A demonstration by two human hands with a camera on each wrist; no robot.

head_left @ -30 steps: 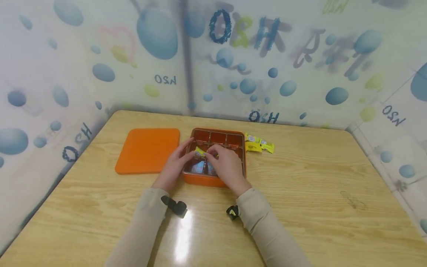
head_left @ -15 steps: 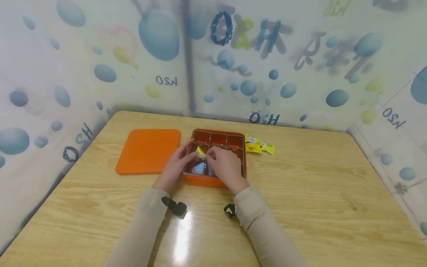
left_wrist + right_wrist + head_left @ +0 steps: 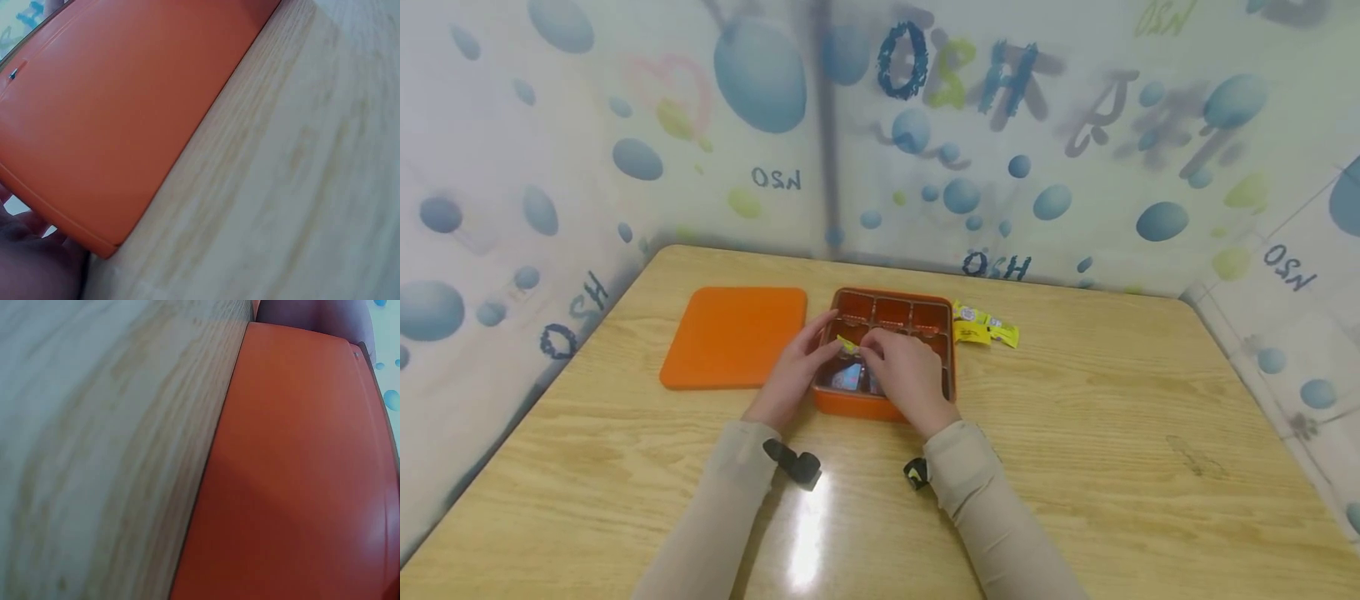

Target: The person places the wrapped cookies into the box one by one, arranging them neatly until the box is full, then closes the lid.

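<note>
An orange box (image 3: 857,407) with a dark divided insert stands mid-table in the head view. My left hand (image 3: 793,367) holds its left side, fingers along the outer wall and thumb over the rim. Above a left compartment, my right hand (image 3: 906,371) pinches a small yellow wrapped packet (image 3: 847,344), partly hidden by the fingers. A light-blue wrapped piece (image 3: 847,377) lies in the front-left compartment. Both wrist views show mostly the box's outer wall (image 3: 125,112), with part of the left hand (image 3: 37,262) at the lower left in the left wrist view.
A flat orange lid (image 3: 733,337) lies left of the box. Several yellow packets (image 3: 973,332) lie against the box's right side. The wooden table (image 3: 1112,417) meets a patterned wall (image 3: 865,150) at the back.
The yellow packet stood up more at half a second ago and now sits lower and flatter between the hands. Both hands stay almost in place.
</note>
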